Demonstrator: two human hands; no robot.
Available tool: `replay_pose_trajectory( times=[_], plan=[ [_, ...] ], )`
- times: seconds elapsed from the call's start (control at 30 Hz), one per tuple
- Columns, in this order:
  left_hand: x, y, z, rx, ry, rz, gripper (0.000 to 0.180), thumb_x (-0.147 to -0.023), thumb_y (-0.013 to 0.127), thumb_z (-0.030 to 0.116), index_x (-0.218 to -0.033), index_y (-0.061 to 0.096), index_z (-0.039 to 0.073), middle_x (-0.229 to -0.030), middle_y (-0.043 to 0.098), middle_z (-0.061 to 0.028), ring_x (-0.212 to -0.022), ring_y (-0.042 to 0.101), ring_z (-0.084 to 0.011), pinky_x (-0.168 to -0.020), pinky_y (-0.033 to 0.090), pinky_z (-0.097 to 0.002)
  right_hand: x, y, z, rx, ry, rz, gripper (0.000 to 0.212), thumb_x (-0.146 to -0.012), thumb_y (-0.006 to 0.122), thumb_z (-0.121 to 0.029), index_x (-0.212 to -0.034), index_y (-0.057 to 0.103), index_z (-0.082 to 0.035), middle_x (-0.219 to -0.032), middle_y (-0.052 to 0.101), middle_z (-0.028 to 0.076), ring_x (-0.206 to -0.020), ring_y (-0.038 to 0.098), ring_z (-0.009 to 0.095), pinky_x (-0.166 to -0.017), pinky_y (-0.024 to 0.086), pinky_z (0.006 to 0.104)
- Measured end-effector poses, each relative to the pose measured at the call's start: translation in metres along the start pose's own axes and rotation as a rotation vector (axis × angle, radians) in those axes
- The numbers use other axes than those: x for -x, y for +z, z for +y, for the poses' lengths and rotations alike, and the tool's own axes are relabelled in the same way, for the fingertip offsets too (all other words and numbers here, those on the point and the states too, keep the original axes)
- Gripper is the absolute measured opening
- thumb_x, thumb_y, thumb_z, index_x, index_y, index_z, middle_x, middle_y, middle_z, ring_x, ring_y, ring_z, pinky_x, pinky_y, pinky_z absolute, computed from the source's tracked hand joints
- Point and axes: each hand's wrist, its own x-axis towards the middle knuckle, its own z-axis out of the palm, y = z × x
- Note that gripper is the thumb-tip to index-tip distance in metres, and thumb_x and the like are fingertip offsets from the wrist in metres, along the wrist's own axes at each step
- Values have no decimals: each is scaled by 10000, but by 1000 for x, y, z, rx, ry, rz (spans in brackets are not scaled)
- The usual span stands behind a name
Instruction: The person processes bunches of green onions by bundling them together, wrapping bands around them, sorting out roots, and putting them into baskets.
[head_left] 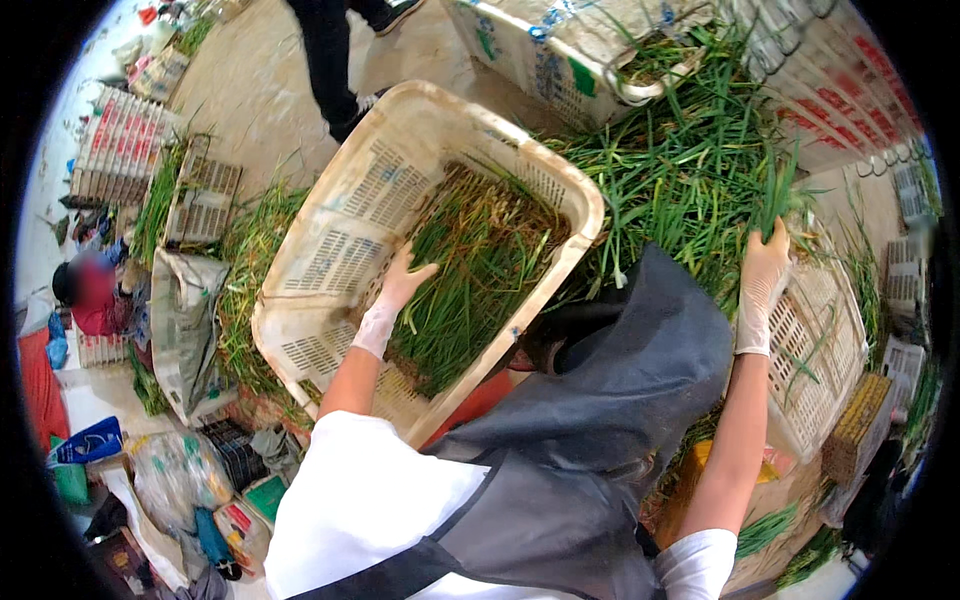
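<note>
In a large off-white plastic basket (360, 120) lies a loose heap of long green chive-like leaves (470, 290), with yellowed, straw-like bits among them. My left hand (402, 285), in a pale thin glove, reaches into this basket at the left side of the heap. Its thumb and fingers are apart, with nothing in them. To the right, my gloved right hand (765, 270) is closed around a bunch of chive-like greens (774, 200), whose tips point away from me. Beyond my apron, a large pile of the same greens (680, 160) spreads out.
An overturned-looking white crate (820, 335) sits beside my right forearm. Another white crate (530, 60) stands at the far side, near a person's dark-trousered legs (325, 60). Stacked crates (125, 140), bags (180, 470) and another person (100, 295) are at the left.
</note>
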Motion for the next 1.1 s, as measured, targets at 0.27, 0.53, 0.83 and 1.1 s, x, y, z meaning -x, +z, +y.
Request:
replay_pose_trajectory(
  times=[0.27, 0.53, 0.83, 1.1],
  plan=[
    [-92, 49, 3, -379, 69, -353, 1295, -609, 746, 625, -1472, -51, 78, -1517, 68, -215, -1404, 113, -336, -1130, 182, -422, 10, -19, -69, -137, -259, -662, 485, -868, 599, -224, -1289, 486, -13, -1177, 587, 177, -1096, 554, 270, -945, 408, 326],
    [-59, 112, 17, -340, 92, -306, 1297, -543, 801, 595, -1448, 105, -19, -1353, 373, -271, -1223, 416, -379, -1009, 363, -426, 46, -70, -13, -327, 125, -876, 383, -916, 543, -192, -1250, 526, -6, -1139, 610, 110, -1063, 564, 185, -922, 412, 280],
    [-71, 104, -5, -456, 48, -268, 1297, -516, 822, 578, -1455, 126, 16, -1418, 296, -256, -1289, 337, -390, -1064, 292, -448, 43, -51, -14, -309, 94, -909, 368, -920, 524, -192, -1243, 540, -15, -1117, 618, 99, -1018, 573, 183, -909, 417, 284],
    [-29, 145, 14, -486, 267, -37, 1095, -555, 862, 322, -1400, 256, -22, -1415, 327, -232, -1279, 367, -353, -1068, 315, -415, 42, -63, -13, -306, 123, -863, 388, -920, 518, -187, -1267, 516, -13, -1125, 608, 112, -1037, 565, 195, -906, 424, 291]
  ],
)
